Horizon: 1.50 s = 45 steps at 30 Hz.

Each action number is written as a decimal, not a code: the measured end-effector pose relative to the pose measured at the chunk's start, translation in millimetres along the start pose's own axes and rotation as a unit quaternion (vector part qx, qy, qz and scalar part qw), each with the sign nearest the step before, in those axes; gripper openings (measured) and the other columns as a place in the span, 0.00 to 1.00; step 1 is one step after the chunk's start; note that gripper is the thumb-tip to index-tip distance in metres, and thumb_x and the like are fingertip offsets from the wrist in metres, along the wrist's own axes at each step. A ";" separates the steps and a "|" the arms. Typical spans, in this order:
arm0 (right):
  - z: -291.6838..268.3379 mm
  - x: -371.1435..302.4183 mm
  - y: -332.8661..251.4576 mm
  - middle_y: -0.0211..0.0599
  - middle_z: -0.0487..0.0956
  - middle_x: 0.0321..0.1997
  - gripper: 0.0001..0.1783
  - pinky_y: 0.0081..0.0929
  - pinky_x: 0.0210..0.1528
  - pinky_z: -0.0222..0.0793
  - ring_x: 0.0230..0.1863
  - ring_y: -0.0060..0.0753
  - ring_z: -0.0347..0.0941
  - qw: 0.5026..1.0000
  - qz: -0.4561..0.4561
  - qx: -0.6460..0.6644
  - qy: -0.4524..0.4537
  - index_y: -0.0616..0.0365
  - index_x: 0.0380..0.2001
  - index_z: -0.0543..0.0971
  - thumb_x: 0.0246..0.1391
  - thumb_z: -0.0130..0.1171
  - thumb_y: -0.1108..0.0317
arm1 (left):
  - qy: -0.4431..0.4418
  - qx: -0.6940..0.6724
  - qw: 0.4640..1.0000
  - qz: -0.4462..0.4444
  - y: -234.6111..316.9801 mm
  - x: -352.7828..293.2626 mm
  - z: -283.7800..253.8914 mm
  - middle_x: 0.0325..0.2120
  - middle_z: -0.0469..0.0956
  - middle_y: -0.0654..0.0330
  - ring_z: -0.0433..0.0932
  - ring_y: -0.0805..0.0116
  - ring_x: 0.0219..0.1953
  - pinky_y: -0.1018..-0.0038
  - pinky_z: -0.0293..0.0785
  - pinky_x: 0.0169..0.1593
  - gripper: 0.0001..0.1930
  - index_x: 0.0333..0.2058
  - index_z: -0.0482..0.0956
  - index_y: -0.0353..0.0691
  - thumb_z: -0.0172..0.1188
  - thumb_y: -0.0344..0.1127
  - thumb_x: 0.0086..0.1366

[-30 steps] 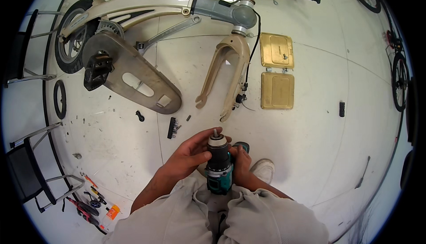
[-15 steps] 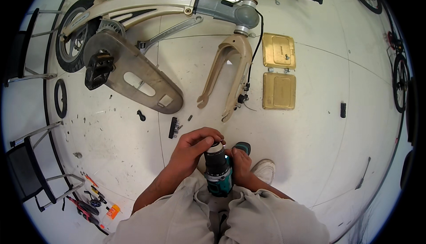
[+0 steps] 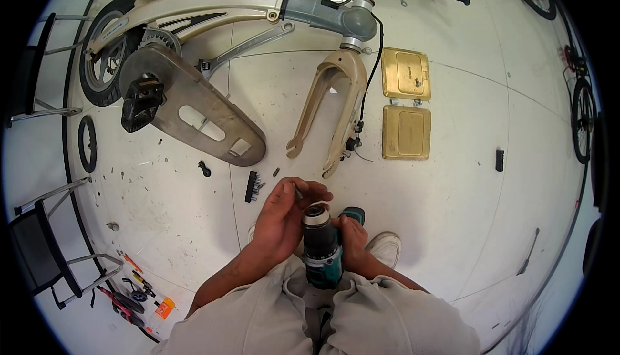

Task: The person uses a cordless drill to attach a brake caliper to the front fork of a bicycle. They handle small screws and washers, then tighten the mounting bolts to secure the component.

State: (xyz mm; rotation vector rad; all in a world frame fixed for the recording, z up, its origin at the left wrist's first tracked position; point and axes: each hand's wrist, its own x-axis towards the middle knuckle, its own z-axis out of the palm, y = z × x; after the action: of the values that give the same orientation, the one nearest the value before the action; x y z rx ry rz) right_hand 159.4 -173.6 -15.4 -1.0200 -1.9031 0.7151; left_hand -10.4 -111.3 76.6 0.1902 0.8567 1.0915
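My right hand [image 3: 352, 242] is closed round the handle of a teal and black cordless drill [image 3: 321, 248]. The drill points up and away from me between my knees, its chuck [image 3: 316, 216] facing up with no bit sticking out. Just left of the chuck, my left hand [image 3: 279, 219] is partly curled and pinches a small metal bit [image 3: 298, 191] between thumb and fingers. On the floor beyond lie a black bit holder [image 3: 252, 187] with several bits and one loose bit [image 3: 276, 171].
A bicycle frame [image 3: 213, 7] lies ahead, with a beige front fork [image 3: 342, 74], a chain guard [image 3: 213, 138] and an adjustable wrench [image 3: 252, 43]. Right of the fork are two gold plates [image 3: 405, 132]. Folding chairs [image 3: 48, 245] line the left side; several tools and an orange-labelled bottle [image 3: 165, 308] lie lower left.
My left hand has come off the chuck to its left and opened somewhat, showing the small bit. The drill has shifted slightly right in my right hand.
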 end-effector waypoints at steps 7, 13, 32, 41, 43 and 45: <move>0.5 13.8 -6.7 0.60 0.74 0.53 0.27 0.37 0.51 0.70 0.51 0.48 0.75 0.997 0.012 -0.079 -0.003 0.77 0.51 0.67 0.45 0.52 0.77 | 0.007 0.003 1.000 0.023 -0.9 -4.4 6.4 0.50 0.71 0.54 0.69 0.57 0.55 0.56 0.66 0.56 0.13 0.40 0.66 0.47 0.42 0.49 0.72; -5.2 14.2 -9.0 0.52 0.77 0.48 0.29 0.38 0.50 0.69 0.46 0.48 0.75 0.999 0.027 -0.020 -0.037 0.74 0.52 0.68 0.42 0.53 0.76 | 0.010 -0.036 0.999 0.024 0.1 -4.7 6.2 0.51 0.70 0.50 0.68 0.56 0.57 0.57 0.65 0.59 0.14 0.40 0.66 0.42 0.40 0.47 0.72; -4.4 1.1 -2.9 0.49 0.78 0.41 0.27 0.40 0.43 0.71 0.38 0.46 0.77 1.000 0.003 -0.013 -0.005 0.74 0.47 0.71 0.40 0.57 0.74 | -0.022 -0.046 0.998 -0.033 -6.5 -6.1 3.3 0.43 0.72 0.52 0.72 0.58 0.46 0.58 0.71 0.49 0.14 0.39 0.68 0.42 0.42 0.47 0.72; -2.5 -4.2 0.5 0.51 0.77 0.43 0.26 0.40 0.44 0.72 0.39 0.48 0.77 1.000 -0.002 -0.006 0.016 0.74 0.46 0.72 0.38 0.57 0.74 | -0.045 -0.049 0.997 -0.046 -8.4 -5.0 2.0 0.40 0.72 0.52 0.73 0.57 0.43 0.60 0.71 0.50 0.14 0.39 0.68 0.39 0.44 0.45 0.71; -3.0 -2.5 -0.7 0.51 0.77 0.43 0.26 0.40 0.43 0.72 0.39 0.48 0.77 1.000 0.000 -0.011 0.009 0.74 0.45 0.72 0.38 0.57 0.74 | -0.056 -0.068 0.995 -0.044 -7.8 -5.3 2.0 0.41 0.73 0.51 0.72 0.59 0.43 0.64 0.70 0.51 0.13 0.39 0.68 0.38 0.44 0.42 0.72; -3.6 -1.2 -0.9 0.51 0.78 0.43 0.25 0.39 0.43 0.72 0.39 0.48 0.77 1.000 0.000 -0.012 0.012 0.73 0.45 0.73 0.38 0.57 0.74 | -0.037 -0.050 0.997 -0.045 -7.7 -4.7 3.7 0.39 0.72 0.52 0.73 0.57 0.42 0.61 0.71 0.50 0.13 0.38 0.67 0.39 0.45 0.44 0.71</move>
State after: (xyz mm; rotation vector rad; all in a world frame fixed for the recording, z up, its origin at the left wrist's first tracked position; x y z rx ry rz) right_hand 162.6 -174.8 -13.5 -1.0396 -1.8960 0.6785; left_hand -3.3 -118.0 77.4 0.1077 0.7365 1.0344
